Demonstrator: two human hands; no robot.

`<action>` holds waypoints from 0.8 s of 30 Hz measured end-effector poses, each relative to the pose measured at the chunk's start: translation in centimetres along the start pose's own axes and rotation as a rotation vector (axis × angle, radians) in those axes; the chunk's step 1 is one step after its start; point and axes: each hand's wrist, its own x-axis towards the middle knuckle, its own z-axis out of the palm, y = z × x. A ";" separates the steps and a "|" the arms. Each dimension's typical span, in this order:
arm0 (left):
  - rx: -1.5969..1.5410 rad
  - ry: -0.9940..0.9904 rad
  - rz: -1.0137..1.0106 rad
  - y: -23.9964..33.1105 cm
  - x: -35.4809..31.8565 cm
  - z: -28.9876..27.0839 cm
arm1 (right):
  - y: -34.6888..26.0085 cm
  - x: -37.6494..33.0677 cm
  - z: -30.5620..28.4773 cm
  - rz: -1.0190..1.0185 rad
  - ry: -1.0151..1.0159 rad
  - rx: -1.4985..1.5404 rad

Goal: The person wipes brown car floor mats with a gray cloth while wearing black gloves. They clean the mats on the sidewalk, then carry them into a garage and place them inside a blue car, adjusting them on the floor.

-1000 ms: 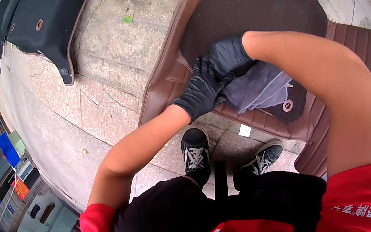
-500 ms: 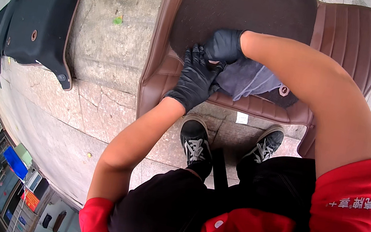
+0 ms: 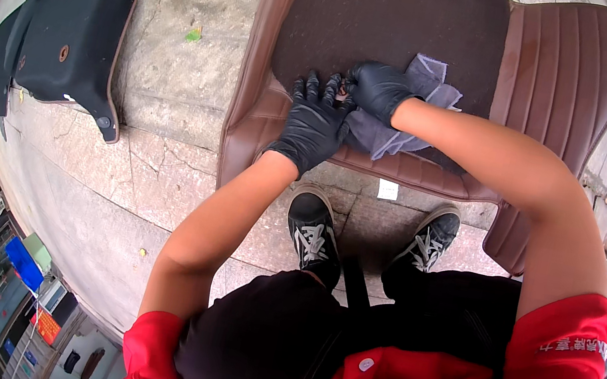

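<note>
A brown leather car floor mat (image 3: 563, 73) with a dark brown carpet inset (image 3: 398, 19) lies on the paving before me. My left hand (image 3: 311, 124), in a black glove, rests on its near left corner with fingers spread. Just beside those fingertips is a small round copper-coloured fitting (image 3: 342, 94), partly hidden between the hands. My right hand (image 3: 379, 89), also gloved in black, is closed and pressed down there, gripping a crumpled grey cloth (image 3: 384, 139). The cloth spreads out under the right wrist, and its gripped part is hidden.
Black floor mats (image 3: 81, 20) lie stacked to the left on the pavement (image 3: 177, 78). My shoes (image 3: 313, 228) stand close to the mat's near edge. By that edge lies a small white tag (image 3: 388, 190). A green leaf (image 3: 194, 34) sits on the paving.
My right hand has come lower and slightly right, and more cloth shows beyond its wrist. My left hand's fingers have spread wider, and the fitting now shows between the hands.
</note>
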 end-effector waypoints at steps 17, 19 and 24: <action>-0.111 0.048 -0.095 0.0 0.0 1.9 | -4.7 2.4 2.3 0.082 -0.055 -0.310; -0.097 0.053 -0.074 -0.1 -0.2 1.9 | -4.3 2.5 2.3 -0.045 -0.064 -0.338; -0.100 0.007 -0.022 -0.3 -0.4 1.1 | -0.9 2.7 1.1 -0.662 -0.128 -0.420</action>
